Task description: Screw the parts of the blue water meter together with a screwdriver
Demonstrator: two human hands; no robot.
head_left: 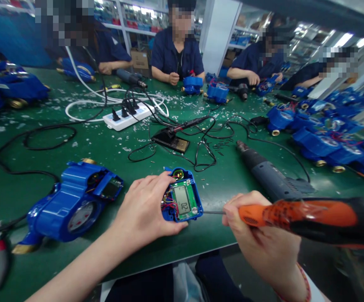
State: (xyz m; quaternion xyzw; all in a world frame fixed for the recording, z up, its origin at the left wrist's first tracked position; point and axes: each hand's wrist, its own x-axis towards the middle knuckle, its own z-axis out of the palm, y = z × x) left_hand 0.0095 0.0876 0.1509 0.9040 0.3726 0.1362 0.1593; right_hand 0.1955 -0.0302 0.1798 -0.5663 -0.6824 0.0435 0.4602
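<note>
My left hand (pixel 144 205) is closed around a small blue meter housing (pixel 198 205), fingers over its left side and thumb along the near edge. Inside the housing sits a green circuit board with an LCD display (pixel 182 199), and red and other thin wires show beside it. My right hand (pixel 262 245) grips an orange and black electric screwdriver (pixel 320 216) lying sideways. Its thin bit (pixel 213 212) reaches the housing's right side; whether the tip sits in a screw cannot be seen. Left of my left hand lies a blue water meter (pixel 52 209) with brass ends.
A soldering iron (pixel 189 124) rests on its stand amid tangled black cables. Behind it is a white power strip (pixel 128 116). A heat gun (pixel 263 167) lies right, pliers (pixel 1 256) at left. Several blue meters (pixel 316 142) line the right side. Co-workers sit across the green table (pixel 106 147).
</note>
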